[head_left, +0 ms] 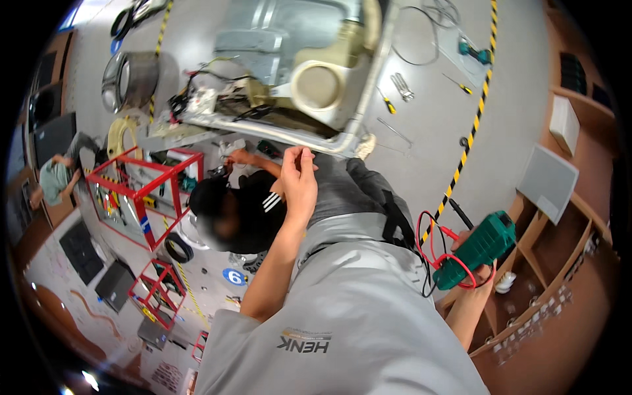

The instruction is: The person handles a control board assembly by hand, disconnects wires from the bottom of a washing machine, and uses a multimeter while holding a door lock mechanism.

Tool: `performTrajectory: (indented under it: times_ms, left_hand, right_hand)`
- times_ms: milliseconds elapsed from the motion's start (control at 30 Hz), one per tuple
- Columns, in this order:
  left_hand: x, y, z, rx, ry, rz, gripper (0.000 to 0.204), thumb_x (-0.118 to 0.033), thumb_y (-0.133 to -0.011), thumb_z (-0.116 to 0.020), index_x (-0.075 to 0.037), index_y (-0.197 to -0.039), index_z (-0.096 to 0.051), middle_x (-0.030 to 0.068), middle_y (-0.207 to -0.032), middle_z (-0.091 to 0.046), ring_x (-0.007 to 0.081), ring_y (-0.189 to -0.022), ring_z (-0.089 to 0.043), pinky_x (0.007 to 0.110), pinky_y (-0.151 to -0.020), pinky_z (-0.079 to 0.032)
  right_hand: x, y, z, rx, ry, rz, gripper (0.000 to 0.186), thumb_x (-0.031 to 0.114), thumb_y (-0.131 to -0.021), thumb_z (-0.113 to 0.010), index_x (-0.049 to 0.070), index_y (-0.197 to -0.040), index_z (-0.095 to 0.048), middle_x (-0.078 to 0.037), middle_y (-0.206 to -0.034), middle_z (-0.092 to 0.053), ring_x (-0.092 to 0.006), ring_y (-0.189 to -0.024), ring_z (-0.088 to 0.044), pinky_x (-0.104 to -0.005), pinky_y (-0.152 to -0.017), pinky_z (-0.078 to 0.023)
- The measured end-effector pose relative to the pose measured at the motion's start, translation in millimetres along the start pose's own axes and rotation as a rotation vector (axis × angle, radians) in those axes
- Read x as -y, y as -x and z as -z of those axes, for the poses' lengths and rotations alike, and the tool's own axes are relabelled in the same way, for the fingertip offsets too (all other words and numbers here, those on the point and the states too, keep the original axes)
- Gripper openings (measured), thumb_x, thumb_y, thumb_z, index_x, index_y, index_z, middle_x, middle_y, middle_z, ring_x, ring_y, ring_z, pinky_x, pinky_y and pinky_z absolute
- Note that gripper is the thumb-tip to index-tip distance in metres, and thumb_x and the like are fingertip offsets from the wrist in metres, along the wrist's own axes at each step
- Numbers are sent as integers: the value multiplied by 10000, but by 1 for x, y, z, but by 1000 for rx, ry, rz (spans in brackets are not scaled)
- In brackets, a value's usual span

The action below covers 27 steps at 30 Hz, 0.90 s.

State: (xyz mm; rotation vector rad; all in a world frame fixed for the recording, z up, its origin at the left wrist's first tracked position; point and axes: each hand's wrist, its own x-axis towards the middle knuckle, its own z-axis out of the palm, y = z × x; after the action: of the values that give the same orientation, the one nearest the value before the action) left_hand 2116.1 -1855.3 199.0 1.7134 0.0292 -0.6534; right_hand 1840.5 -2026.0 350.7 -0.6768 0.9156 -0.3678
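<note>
My right hand [487, 271] is closed round a green multimeter [478, 253] at the right, above the wooden shelving. Red and black test leads [431, 260] loop loosely about the meter, and a black probe [461, 214] sticks out beyond it. In front of my body my left hand [299, 181] is raised, fingers bent and held together, with nothing visible in them. Just beyond it lies the near edge of an opened washing machine cabinet [342, 143], apart from my fingers as far as I can tell. Loose wires [220, 78] and a round cream plastic part [317, 85] show inside the cabinet.
A co-worker in a dark cap [214, 197] crouches at my left, one hand [240, 157] near the cabinet. Red frame carts [141, 191] and a metal drum [130, 80] stand farther left. Screwdrivers [388, 102], wrenches [401, 87] and a drill [474, 52] lie on the floor.
</note>
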Motion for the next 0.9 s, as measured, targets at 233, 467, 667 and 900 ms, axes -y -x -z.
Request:
performTrajectory:
  times_ms: [233,467,667,900]
  left_hand:
    - [-35,91,-83,751,-194,158,207,-194,-952,-536,-13,-1052,-552,42,-923,-605,100,-861,-554,244,-807,-441]
    - [-68,156,-150,1353,-86,105,610,-269,-876,-650,7,-1341,-367,160,-1182,-551,235,-1112,-534,360,-955,-411]
    - [-64,184,-163,1531,-130,170,741,-286,-813,-726,21,-1355,-325,154,-1188,-548,231,-1118,-535,361,-967,-407]
    - [-48,214,-154,1642,-235,307,612,-170,-776,-768,-1,-1258,-431,89,-1145,-579,141,-1066,-540,317,-940,-429]
  right_hand:
    - [-1,32,84,-37,80,36,780,246,-654,-859,-33,-1261,-456,-110,-1133,-598,-200,-985,-610,-338,-859,-501]
    - [-11,41,85,-127,326,120,638,99,-685,-810,6,-1242,-514,-63,-1146,-593,-154,-1082,-536,-319,-969,-395]
    - [-25,83,82,-285,318,222,616,124,-689,-803,3,-1225,-524,-77,-1147,-589,-162,-1068,-538,-319,-963,-396]
    - [-54,135,72,-485,431,306,514,188,-746,-768,21,-1175,-537,-81,-1036,-625,-151,-984,-560,-291,-888,-426]
